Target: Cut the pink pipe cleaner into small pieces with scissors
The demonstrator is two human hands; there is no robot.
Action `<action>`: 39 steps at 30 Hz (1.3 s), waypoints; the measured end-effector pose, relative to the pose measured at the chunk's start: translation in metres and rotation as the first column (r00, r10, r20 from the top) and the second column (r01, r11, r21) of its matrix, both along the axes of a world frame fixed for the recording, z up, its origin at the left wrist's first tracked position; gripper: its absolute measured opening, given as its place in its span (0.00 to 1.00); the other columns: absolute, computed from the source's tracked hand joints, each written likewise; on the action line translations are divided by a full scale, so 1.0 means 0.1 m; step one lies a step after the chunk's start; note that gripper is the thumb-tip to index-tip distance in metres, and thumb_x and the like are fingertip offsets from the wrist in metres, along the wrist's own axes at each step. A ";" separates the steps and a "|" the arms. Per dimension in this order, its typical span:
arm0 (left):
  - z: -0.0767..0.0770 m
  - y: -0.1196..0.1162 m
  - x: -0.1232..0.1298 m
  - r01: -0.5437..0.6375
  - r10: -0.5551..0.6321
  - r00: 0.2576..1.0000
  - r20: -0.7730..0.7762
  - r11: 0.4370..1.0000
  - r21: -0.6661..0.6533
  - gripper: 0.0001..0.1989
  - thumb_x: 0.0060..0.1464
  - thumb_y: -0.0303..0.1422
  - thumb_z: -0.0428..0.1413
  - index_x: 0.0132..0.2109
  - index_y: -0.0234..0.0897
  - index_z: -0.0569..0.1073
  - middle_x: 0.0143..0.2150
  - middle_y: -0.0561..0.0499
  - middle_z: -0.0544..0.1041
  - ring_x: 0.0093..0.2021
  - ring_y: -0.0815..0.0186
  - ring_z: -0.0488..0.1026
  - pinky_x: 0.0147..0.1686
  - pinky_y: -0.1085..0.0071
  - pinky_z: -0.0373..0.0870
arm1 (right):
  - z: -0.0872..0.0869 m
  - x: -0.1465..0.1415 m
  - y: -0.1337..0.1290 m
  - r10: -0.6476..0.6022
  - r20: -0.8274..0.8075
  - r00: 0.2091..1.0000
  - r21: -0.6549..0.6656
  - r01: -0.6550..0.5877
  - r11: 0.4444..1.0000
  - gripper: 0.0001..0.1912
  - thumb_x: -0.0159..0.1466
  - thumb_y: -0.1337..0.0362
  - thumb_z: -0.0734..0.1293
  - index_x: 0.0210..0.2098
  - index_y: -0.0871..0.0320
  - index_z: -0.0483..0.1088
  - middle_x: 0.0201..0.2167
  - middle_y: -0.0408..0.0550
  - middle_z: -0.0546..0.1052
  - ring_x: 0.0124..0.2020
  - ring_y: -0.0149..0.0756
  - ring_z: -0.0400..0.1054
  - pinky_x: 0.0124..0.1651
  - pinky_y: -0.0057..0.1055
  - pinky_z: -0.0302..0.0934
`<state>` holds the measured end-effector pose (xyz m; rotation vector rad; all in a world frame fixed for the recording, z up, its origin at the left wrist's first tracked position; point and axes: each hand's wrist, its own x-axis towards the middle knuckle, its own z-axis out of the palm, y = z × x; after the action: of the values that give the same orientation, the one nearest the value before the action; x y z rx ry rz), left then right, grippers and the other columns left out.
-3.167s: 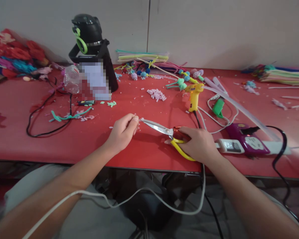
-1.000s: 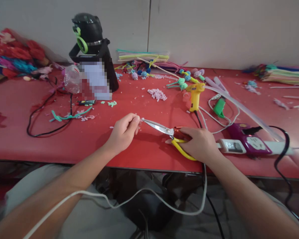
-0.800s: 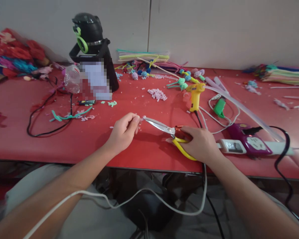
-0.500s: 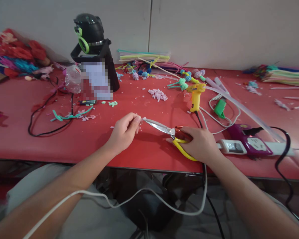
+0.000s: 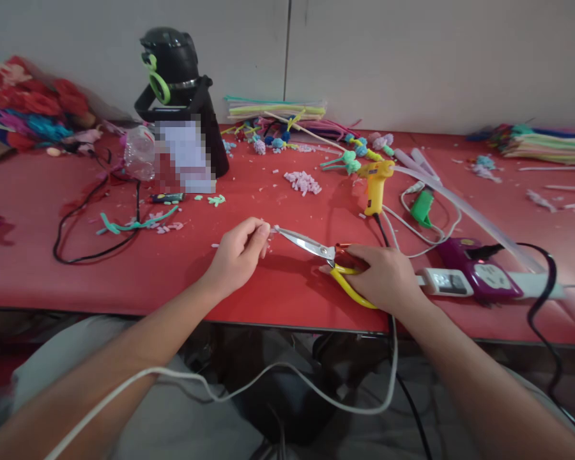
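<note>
My left hand (image 5: 242,252) is pinched around a small pale pink fuzzy piece (image 5: 275,229), most of it hidden by the fingers. The tips of the scissors (image 5: 306,244) meet this piece just right of my fingertips. My right hand (image 5: 388,275) is wrapped round the scissors' handles, one yellow and one orange-red, and the blades look nearly closed. Beyond the hands lies a pile of short pale pink pieces (image 5: 303,183) on the red table (image 5: 172,281).
A yellow glue gun (image 5: 376,185) stands behind my right hand, near a green clip-like item (image 5: 422,207) and a purple power socket (image 5: 491,275). A black bottle (image 5: 213,134) stands back left. Pipe cleaners (image 5: 278,108) lie by the wall. White and black cables cross the table edge.
</note>
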<state>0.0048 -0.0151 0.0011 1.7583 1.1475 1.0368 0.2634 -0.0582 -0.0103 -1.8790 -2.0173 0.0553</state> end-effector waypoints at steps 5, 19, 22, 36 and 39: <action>0.00 0.00 0.00 0.000 0.000 1.000 -0.011 1.000 0.005 0.17 0.68 0.41 0.48 0.32 0.38 0.65 0.24 0.55 0.66 0.21 0.74 0.61 0.22 0.74 0.58 | 0.01 0.01 0.00 -0.012 -0.032 0.999 -0.022 0.012 1.000 0.31 0.56 0.32 0.62 0.22 0.54 0.63 0.17 0.44 0.67 0.20 0.33 0.61 0.26 0.29 0.44; 0.03 -0.03 0.00 -0.001 0.001 1.000 -0.016 1.000 -0.003 0.17 0.67 0.42 0.48 0.31 0.38 0.65 0.25 0.55 0.67 0.22 0.73 0.62 0.22 0.74 0.58 | 0.00 0.02 0.01 0.016 -0.005 1.000 -0.027 -0.017 0.999 0.32 0.56 0.32 0.63 0.20 0.55 0.57 0.17 0.44 0.68 0.20 0.32 0.60 0.25 0.29 0.43; 0.04 -0.03 0.01 -0.004 0.004 1.000 -0.006 1.000 -0.005 0.17 0.67 0.42 0.48 0.31 0.38 0.64 0.25 0.54 0.67 0.22 0.73 0.62 0.22 0.74 0.59 | 0.00 0.02 0.01 0.016 -0.002 1.000 -0.033 -0.016 0.999 0.32 0.55 0.31 0.62 0.20 0.55 0.61 0.18 0.46 0.70 0.21 0.33 0.63 0.25 0.29 0.45; 0.05 -0.03 0.02 -0.040 0.040 0.998 -0.048 0.999 0.015 0.20 0.69 0.38 0.45 0.27 0.38 0.60 0.22 0.54 0.65 0.23 0.72 0.63 0.24 0.73 0.60 | 0.02 0.01 0.00 0.025 -0.028 0.999 -0.007 -0.025 1.000 0.31 0.55 0.33 0.64 0.21 0.54 0.55 0.16 0.42 0.65 0.19 0.31 0.59 0.25 0.28 0.43; 0.06 -0.03 0.03 -0.040 0.040 0.998 -0.052 0.999 0.008 0.20 0.69 0.39 0.45 0.27 0.38 0.61 0.22 0.54 0.66 0.23 0.72 0.63 0.23 0.72 0.60 | 0.01 0.02 0.00 0.040 -0.028 0.999 -0.001 -0.040 0.999 0.31 0.56 0.34 0.64 0.21 0.54 0.55 0.16 0.42 0.65 0.19 0.31 0.59 0.25 0.28 0.44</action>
<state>0.0073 -0.0183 0.0075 1.7835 1.2173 1.0246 0.2651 -0.0585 -0.0091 -1.8286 -2.0365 0.0934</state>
